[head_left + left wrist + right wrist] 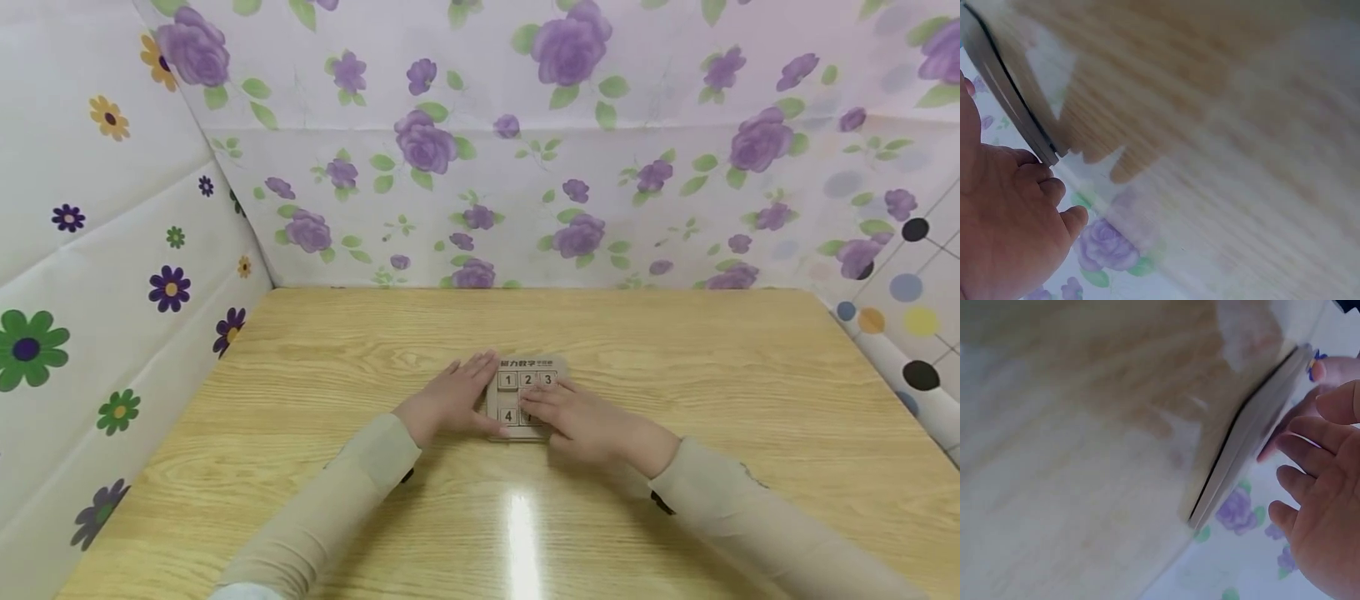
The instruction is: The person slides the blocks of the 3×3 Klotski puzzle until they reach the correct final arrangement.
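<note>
A small number slide puzzle [509, 399] lies flat on the wooden table [375, 517], with Chinese lettering along its top. Tiles 1, 2 and 3 show in its upper row, and a 4 lower left; an unnumbered gap lies between 1 and 4. My left hand [452, 398] rests along the puzzle's left side, fingers extended at the upper corner and thumb near the lower one. Over the right part lies my right hand [588, 421], fingertips on the middle tiles, hiding several of them. Both wrist views show the puzzle's thin edge [1244, 440] beside the fingers.
Behind the table hangs a white cloth [525, 192] with purple roses. Another cloth with coloured daisies [112, 250] covers the left side, and a dotted one [911, 333] the right. Light glares off the table's front middle.
</note>
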`<state>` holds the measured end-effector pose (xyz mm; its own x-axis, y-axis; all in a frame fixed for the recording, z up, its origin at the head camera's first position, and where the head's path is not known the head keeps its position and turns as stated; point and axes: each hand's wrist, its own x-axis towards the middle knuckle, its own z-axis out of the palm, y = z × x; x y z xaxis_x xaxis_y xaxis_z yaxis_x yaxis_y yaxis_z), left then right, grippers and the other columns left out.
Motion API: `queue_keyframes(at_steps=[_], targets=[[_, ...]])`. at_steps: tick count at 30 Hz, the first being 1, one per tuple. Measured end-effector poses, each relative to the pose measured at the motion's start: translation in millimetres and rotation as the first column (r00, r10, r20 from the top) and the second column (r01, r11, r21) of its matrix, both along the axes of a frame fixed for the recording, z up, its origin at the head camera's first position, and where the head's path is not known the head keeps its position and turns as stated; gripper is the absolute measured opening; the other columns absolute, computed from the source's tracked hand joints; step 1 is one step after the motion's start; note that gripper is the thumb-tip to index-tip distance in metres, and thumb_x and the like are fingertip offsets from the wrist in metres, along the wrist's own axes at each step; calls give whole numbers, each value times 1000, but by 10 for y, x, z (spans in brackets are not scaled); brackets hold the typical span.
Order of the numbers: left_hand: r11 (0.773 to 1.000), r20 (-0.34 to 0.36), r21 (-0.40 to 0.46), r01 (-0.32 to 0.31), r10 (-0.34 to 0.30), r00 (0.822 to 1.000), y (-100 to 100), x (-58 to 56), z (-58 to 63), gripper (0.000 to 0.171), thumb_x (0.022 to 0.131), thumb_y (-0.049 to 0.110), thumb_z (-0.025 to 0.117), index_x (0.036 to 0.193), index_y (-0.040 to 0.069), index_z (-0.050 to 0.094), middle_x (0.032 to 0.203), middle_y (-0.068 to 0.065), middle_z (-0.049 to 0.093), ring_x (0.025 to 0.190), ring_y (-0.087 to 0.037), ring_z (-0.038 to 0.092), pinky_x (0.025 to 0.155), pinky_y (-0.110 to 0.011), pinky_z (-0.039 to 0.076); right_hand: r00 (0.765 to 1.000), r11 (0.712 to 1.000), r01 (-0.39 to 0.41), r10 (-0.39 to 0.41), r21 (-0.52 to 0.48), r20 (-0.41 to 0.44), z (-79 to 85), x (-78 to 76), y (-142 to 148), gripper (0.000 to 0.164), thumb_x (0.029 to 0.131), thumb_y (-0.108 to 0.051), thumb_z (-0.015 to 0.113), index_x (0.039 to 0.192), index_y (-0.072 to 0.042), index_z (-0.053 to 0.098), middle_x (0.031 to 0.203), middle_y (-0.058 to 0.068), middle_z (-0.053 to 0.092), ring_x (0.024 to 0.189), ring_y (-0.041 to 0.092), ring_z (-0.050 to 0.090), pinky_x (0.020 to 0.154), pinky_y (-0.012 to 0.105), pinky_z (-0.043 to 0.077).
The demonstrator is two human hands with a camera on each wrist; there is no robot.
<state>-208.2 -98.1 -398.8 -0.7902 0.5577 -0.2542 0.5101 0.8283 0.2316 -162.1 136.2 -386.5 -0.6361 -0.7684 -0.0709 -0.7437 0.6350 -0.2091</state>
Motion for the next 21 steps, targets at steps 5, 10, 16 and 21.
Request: queue_keyframes(at_steps=[5,10,16,21], targets=[[1000,14,21,-6,6,1000,-23,10,14,117,73,74,60,154,10,4,161,-5,0,148,-20,1,121,-41,6,999,999,30,-30,10,-37,35,-31,71,52,91,-13,48,140,1,44,148,15,41,141,35,29,117,52,19],[1000,-1,19,-11,11,1000,-59,19,5,113,75,72,60,154,9,7,161,-6,3,148,-20,2,121,-42,7,998,999,33,-32,23,-53,-1,-52,91,50,90,-13,48,138,1,46,147,15,42,140,35,30,117,52,19],[1000,-25,-12,4,-4,1000,-61,14,-21,111,78,70,58,153,7,8,160,-7,4,148,-20,4,121,-42,9,995,999,17,-14,36,-95,-72,-63,85,48,90,-14,48,136,-1,50,142,14,48,138,33,35,117,51,20],[999,-46,-54,0,-2,999,-42,12,0,111,77,71,58,153,7,9,160,-7,5,148,-20,5,121,-43,10,993,999,14,-9,42,-114,-66,-67,41,48,91,-15,47,136,-1,50,142,14,49,138,32,36,117,51,21]])
